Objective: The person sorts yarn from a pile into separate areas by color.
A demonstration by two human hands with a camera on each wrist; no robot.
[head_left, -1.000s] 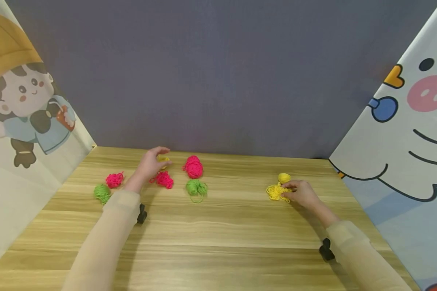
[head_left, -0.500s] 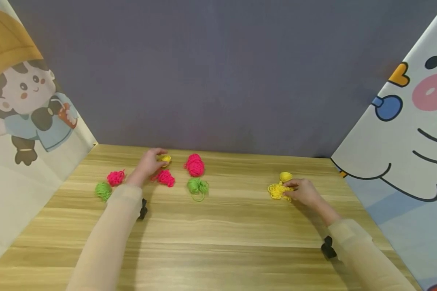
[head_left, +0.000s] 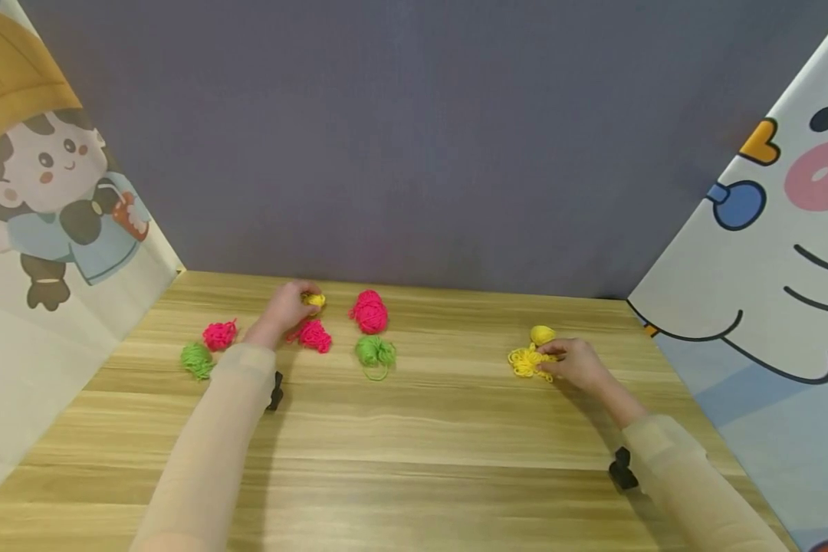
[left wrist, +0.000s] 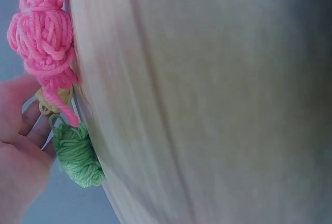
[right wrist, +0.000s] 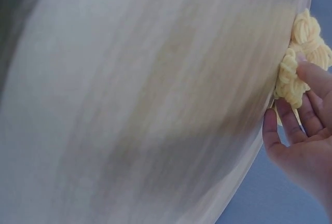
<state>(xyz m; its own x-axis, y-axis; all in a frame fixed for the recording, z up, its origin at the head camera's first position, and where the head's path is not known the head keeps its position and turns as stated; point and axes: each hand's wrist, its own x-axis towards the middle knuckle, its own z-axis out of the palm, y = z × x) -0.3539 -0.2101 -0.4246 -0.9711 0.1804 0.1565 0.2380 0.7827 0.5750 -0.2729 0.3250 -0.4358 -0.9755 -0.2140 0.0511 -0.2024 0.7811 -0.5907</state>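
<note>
At the back left of the table, my left hand grips a small yellow yarn ball between thumb and fingers. Just in front of that lies a tangled pink yarn ball. In the left wrist view the yellow yarn is partly covered by pink yarn and green yarn. Over on the right, my right hand pinches a loose, loopy yellow yarn bundle. The right wrist view has my thumb on this bundle. A rounder yellow yarn ball sits right behind it.
Further left are a pink yarn ball and a green one. Near the middle, a larger pink ball stands behind a green ball with a trailing loop. A grey panel rises behind the wooden table.
My left hand has lowered slightly and its fingers have closed around the small yellow ball. The right hand keeps its place at the yellow bundle. The view has shifted a little.
</note>
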